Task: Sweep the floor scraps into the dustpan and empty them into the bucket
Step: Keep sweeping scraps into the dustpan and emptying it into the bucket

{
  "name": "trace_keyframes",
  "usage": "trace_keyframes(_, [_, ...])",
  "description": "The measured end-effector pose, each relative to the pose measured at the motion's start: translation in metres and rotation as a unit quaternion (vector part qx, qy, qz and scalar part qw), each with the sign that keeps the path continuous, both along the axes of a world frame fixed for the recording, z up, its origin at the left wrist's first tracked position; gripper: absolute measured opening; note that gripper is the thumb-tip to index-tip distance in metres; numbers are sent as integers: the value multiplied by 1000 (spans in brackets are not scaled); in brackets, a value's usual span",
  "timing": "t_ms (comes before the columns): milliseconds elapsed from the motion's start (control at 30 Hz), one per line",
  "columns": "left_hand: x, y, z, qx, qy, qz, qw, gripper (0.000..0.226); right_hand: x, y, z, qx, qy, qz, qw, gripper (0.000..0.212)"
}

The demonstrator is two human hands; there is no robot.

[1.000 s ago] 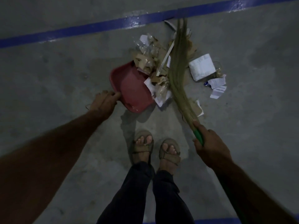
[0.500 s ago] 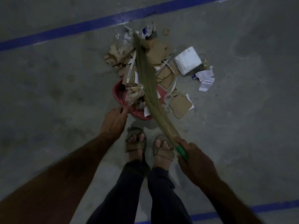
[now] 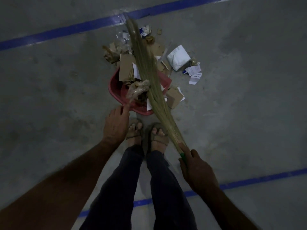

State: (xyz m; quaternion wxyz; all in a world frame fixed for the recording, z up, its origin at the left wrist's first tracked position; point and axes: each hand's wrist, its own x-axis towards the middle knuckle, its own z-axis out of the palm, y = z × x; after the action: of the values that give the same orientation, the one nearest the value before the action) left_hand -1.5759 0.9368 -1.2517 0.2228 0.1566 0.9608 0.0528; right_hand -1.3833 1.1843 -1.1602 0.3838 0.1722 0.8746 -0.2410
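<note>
A: Hidden?
B: Dim. Broom (image 3: 146, 70) and scraps (image 3: 127, 70) cover most of dustpan (image 3: 114, 85); bucket unseen.
A: Fingers?
B: Left hand (image 3: 116, 125) loose, forefinger touching dustpan's near rim. Right hand (image 3: 197, 170) clamped round broom handle.

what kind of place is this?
Probably a warehouse or workshop floor: bare grey concrete floor, blue floor-marking lines, and cardboard and paper packing scraps being swept into a red dustpan.
</note>
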Motion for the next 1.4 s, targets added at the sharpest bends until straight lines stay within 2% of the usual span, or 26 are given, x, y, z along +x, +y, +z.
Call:
trace_keyframes(167, [5, 13, 115, 7, 22, 23, 999, 43, 8, 15, 101, 41, 31, 27, 998, 57])
trace_keyframes(333, [20, 11, 236, 17, 60, 9, 998, 41, 29, 24, 205, 38, 92, 28, 995, 61])
trace_keyframes(567, [66, -10, 353, 41, 131, 4, 991, 41, 79, 7, 314, 68, 155, 38, 985, 71])
trace_keyframes(800, [110, -51, 416, 77, 184, 3, 980, 44, 125, -45, 381, 95, 209, 36, 973, 72])
trace_keyframes(1067, [174, -140, 458, 101, 225, -29, 969, 39, 202, -155, 415, 133, 290, 22, 948, 76])
trace_keyframes(1167, [207, -175, 472, 107, 243, -39, 963, 36, 237, -197, 435, 131, 285, 9, 950, 66])
trace_keyframes(1400, [297, -221, 502, 129, 255, -63, 956, 43, 342, -261, 461, 147, 307, -32, 940, 76])
